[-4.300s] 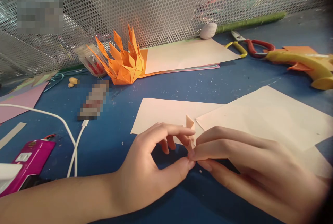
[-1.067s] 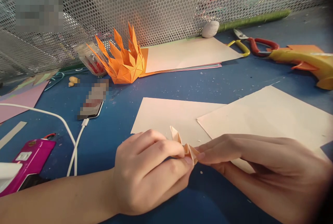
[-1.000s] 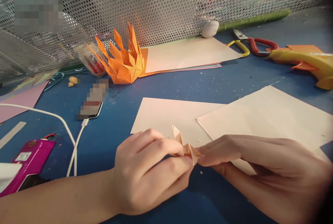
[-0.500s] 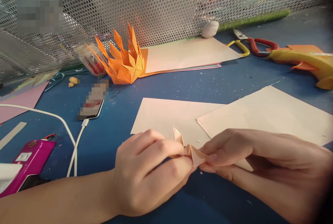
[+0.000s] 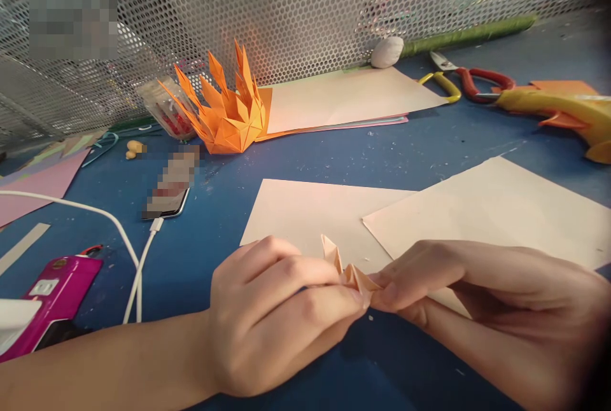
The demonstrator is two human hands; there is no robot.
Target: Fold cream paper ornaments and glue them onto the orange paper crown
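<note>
Between my two hands is a small folded piece of peach-coloured paper (image 5: 357, 278) with pointed tips sticking up. My left hand (image 5: 281, 315) is closed, its thumb and fingers pinching the left part of the folded paper. From the other side my right hand (image 5: 443, 296) pinches the right tip between thumb and forefinger. The fingers hide much of the fold. Behind the hands lie a pale sheet of paper (image 5: 305, 210) and another pale sheet (image 5: 487, 214) overlapping it, both flat on the blue table (image 5: 229, 201).
An orange folded-paper crown shape (image 5: 233, 118) stands by the metal mesh (image 5: 296, 10), beside a jar (image 5: 167, 109) and stacked sheets (image 5: 344, 99). Red-handled pliers (image 5: 482, 83) lie at the back right. A phone (image 5: 174, 185) with a white cable (image 5: 143, 277) and a magenta power strip (image 5: 62, 284) are left.
My left thumb and fingers have shifted slightly right along the folded paper, covering more of its front flap. My right hand keeps its pinch on the tip.
</note>
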